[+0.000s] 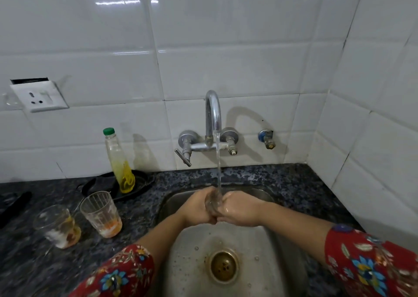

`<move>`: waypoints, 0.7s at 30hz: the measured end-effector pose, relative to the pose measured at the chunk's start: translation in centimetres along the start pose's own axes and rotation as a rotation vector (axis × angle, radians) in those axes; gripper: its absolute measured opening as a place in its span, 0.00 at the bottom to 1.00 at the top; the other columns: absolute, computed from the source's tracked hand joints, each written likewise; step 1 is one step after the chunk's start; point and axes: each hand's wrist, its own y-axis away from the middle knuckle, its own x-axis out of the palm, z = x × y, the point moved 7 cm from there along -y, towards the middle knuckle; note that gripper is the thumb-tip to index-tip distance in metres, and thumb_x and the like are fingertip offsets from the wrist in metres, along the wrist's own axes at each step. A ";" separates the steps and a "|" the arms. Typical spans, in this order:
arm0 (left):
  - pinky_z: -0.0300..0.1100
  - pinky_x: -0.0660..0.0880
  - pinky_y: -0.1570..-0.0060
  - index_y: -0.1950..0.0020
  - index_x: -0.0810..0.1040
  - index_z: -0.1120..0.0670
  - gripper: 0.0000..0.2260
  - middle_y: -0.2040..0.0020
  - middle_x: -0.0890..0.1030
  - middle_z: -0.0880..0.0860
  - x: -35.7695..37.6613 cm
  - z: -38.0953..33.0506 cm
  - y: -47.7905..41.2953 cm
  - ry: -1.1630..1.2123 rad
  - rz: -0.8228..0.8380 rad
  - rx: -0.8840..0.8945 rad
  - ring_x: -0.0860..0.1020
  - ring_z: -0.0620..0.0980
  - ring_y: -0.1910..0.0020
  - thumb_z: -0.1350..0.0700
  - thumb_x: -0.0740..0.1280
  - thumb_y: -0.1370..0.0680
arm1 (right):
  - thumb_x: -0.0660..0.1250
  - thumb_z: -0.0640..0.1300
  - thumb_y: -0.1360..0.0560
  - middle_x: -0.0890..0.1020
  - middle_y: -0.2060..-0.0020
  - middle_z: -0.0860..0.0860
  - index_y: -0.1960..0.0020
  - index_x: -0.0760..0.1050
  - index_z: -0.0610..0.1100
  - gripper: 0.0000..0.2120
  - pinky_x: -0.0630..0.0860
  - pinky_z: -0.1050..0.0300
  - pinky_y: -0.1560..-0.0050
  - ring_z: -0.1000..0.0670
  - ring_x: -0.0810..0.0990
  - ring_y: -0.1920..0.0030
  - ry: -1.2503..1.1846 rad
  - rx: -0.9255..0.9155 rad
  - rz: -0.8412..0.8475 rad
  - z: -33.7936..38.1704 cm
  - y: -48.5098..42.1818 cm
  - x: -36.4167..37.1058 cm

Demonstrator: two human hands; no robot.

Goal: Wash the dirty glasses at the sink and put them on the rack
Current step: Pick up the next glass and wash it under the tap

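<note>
Low in the frame, over the steel sink (248, 262), the left hand (199, 206) and right hand (239, 210) both grip one clear glass (212, 202) under running water. At lower left on the desk (34, 262) stand two more, the nearer glass (57, 226) and farther glass (101, 214), both orange-stained. Behind them stands one green-capped bottle (118, 161), and beyond it one tap (212, 115).

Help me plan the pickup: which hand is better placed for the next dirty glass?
Left hand, probably: the dirty glasses stand on the counter on its side of the sink; the right hand would have to cross. Both hold one glass.
</note>
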 end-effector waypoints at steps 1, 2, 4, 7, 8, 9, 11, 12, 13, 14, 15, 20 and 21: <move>0.46 0.77 0.43 0.47 0.77 0.49 0.17 0.49 0.82 0.48 0.0 0.1 0.2 0.073 -0.097 -0.037 0.80 0.46 0.49 0.53 0.75 0.34 | 0.58 0.51 0.21 0.82 0.55 0.45 0.52 0.76 0.44 0.13 0.75 0.48 0.50 0.44 0.79 0.54 -0.159 0.109 -0.057 -0.3 -0.4 -0.3; 0.46 0.78 0.48 0.51 0.75 0.47 0.15 0.54 0.82 0.47 -0.1 0.3 0.4 0.104 -0.211 -0.081 0.80 0.43 0.53 0.49 0.74 0.34 | 0.58 0.52 0.21 0.82 0.58 0.45 0.56 0.76 0.45 0.14 0.75 0.47 0.52 0.45 0.79 0.56 -0.360 0.239 -0.142 -0.6 -0.8 -0.6; 0.40 0.77 0.57 0.54 0.72 0.47 0.13 0.60 0.80 0.45 -0.5 -0.1 0.8 0.040 -0.418 -0.130 0.79 0.39 0.59 0.48 0.73 0.33 | 0.59 0.52 0.22 0.82 0.61 0.45 0.63 0.74 0.46 0.15 0.75 0.48 0.54 0.45 0.80 0.57 -0.617 0.500 -0.269 -1.7 -1.5 -1.0; 0.39 0.77 0.55 0.53 0.74 0.49 0.14 0.59 0.82 0.45 -0.6 -0.5 0.3 0.221 -0.306 -0.023 0.81 0.40 0.58 0.56 0.75 0.34 | 0.58 0.52 0.21 0.83 0.58 0.44 0.59 0.77 0.44 0.15 0.75 0.49 0.53 0.45 0.81 0.56 -0.426 0.367 -0.301 -1.1 -1.4 -2.2; 0.36 0.76 0.54 0.53 0.75 0.49 0.14 0.58 0.83 0.43 -0.7 -1.2 0.0 0.283 -0.189 0.039 0.81 0.39 0.57 0.58 0.75 0.35 | 0.57 0.53 0.21 0.83 0.57 0.44 0.55 0.78 0.44 0.16 0.75 0.49 0.53 0.45 0.81 0.56 -0.356 0.278 -0.275 -0.7 -1.1 -2.4; 0.33 0.75 0.55 0.55 0.76 0.49 0.13 0.59 0.84 0.41 -0.6 -1.8 -0.2 0.304 -0.096 0.079 0.81 0.38 0.58 0.59 0.74 0.35 | 0.56 0.55 0.21 0.83 0.57 0.43 0.53 0.78 0.43 0.18 0.75 0.49 0.54 0.44 0.81 0.57 -0.287 0.217 -0.269 -0.8 -0.6 -2.5; 0.33 0.75 0.60 0.59 0.77 0.50 0.10 0.64 0.83 0.41 -0.4 -2.0 -0.6 0.291 -0.025 0.079 0.80 0.37 0.63 0.60 0.73 0.37 | 0.53 0.58 0.23 0.83 0.60 0.42 0.54 0.78 0.42 0.23 0.75 0.49 0.57 0.42 0.81 0.60 -0.256 0.235 -0.299 -1.7 -0.2 -2.4; 0.35 0.76 0.61 0.60 0.78 0.51 0.10 0.65 0.83 0.43 -0.2 -1.9 -0.6 0.288 -0.057 0.053 0.81 0.38 0.63 0.61 0.73 0.37 | 0.52 0.60 0.23 0.83 0.62 0.42 0.56 0.78 0.42 0.25 0.75 0.48 0.57 0.42 0.81 0.61 -0.313 0.298 -0.350 -2.1 -0.2 -2.3; 0.40 0.77 0.61 0.57 0.79 0.52 0.11 0.63 0.83 0.45 -0.1 -1.3 -0.6 0.270 -0.137 0.008 0.82 0.41 0.61 0.60 0.74 0.37 | 0.52 0.60 0.23 0.83 0.63 0.42 0.59 0.77 0.42 0.25 0.76 0.48 0.58 0.42 0.81 0.61 -0.391 0.375 -0.400 -2.2 -0.5 -2.4; 0.44 0.79 0.58 0.54 0.78 0.51 0.14 0.61 0.83 0.46 0.0 -0.6 -0.3 0.214 -0.236 -0.067 0.82 0.44 0.58 0.56 0.75 0.37 | 0.53 0.59 0.22 0.83 0.63 0.42 0.63 0.75 0.43 0.24 0.76 0.48 0.57 0.42 0.81 0.61 -0.468 0.461 -0.413 -2.2 -1.1 -2.2; 0.45 0.79 0.56 0.50 0.77 0.49 0.16 0.58 0.83 0.46 -0.3 -0.2 0.3 0.109 -0.322 -0.149 0.82 0.45 0.56 0.51 0.75 0.36 | 0.54 0.57 0.21 0.83 0.63 0.42 0.66 0.73 0.44 0.23 0.76 0.48 0.57 0.42 0.81 0.60 -0.551 0.554 -0.399 -2.3 -1.7 -1.9; 0.46 0.75 0.50 0.34 0.69 0.49 0.30 0.42 0.80 0.50 -1.2 -1.6 1.8 -0.600 -0.217 -0.228 0.80 0.53 0.44 0.49 0.73 0.34 | 0.56 0.57 0.21 0.82 0.61 0.43 0.65 0.75 0.47 0.21 0.78 0.46 0.50 0.40 0.82 0.56 -1.170 0.992 -0.421 -2.9 -1.7 3.0; 0.47 0.75 0.49 0.36 0.69 0.50 0.29 0.41 0.79 0.51 -1.3 -1.9 1.8 -0.725 -0.152 -0.220 0.79 0.54 0.44 0.50 0.74 0.34 | 0.55 0.56 0.20 0.83 0.60 0.43 0.62 0.77 0.46 0.21 0.78 0.46 0.49 0.41 0.82 0.55 -1.281 1.058 -0.426 -2.6 -1.5 4.0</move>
